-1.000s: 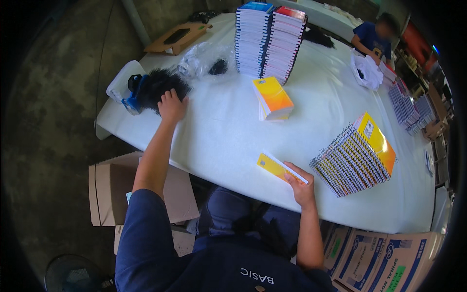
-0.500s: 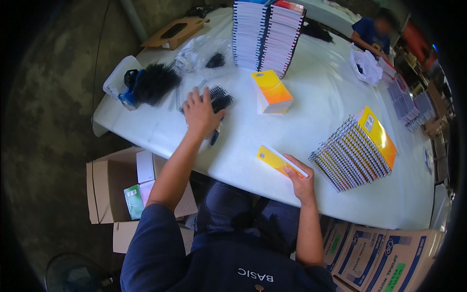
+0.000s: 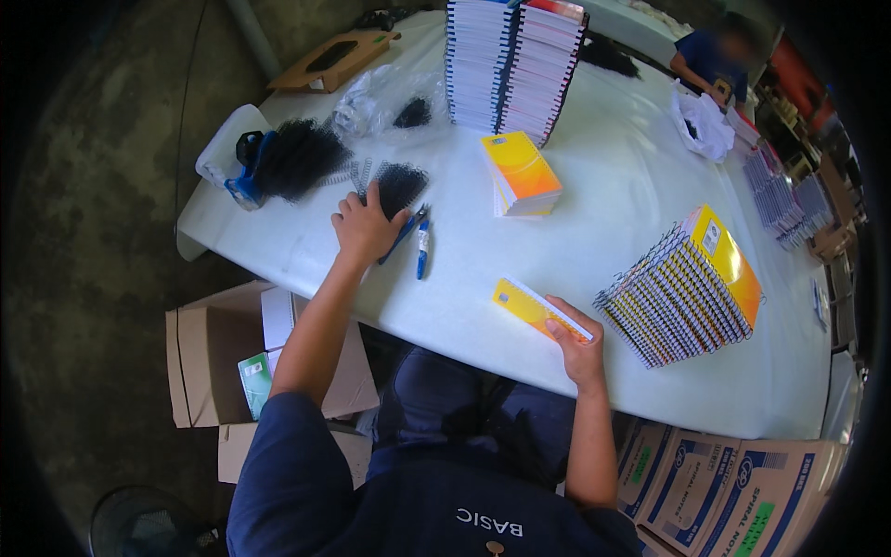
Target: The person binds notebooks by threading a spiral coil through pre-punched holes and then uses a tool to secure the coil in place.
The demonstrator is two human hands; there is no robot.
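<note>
My right hand (image 3: 579,349) grips a thin yellow-and-orange notebook (image 3: 525,304) above the table's near edge; one long edge shows white. My left hand (image 3: 365,232) has its fingers apart at the near side of a heap of black spiral binding coils (image 3: 403,184). Its fingertips touch or hover over the coils; I cannot tell which. Beside that hand lie blue-handled pliers (image 3: 423,251), partly covered by the thumb side. A short stack of yellow-orange notebooks (image 3: 525,172) lies farther back. To the right rises a tall stack of coil-bound yellow notebooks (image 3: 682,288).
Tall stacks of bound books (image 3: 510,74) stand at the back. A larger bundle of black coils (image 3: 302,158) lies left, near clear plastic bags (image 3: 390,102). An open carton (image 3: 209,362) sits below left, closed cartons (image 3: 705,483) below right. Another person (image 3: 710,60) sits far right.
My left hand has drawn back slightly toward me and left, uncovering more of the coils and the pliers. The right hand still holds the notebook in nearly the same place.
</note>
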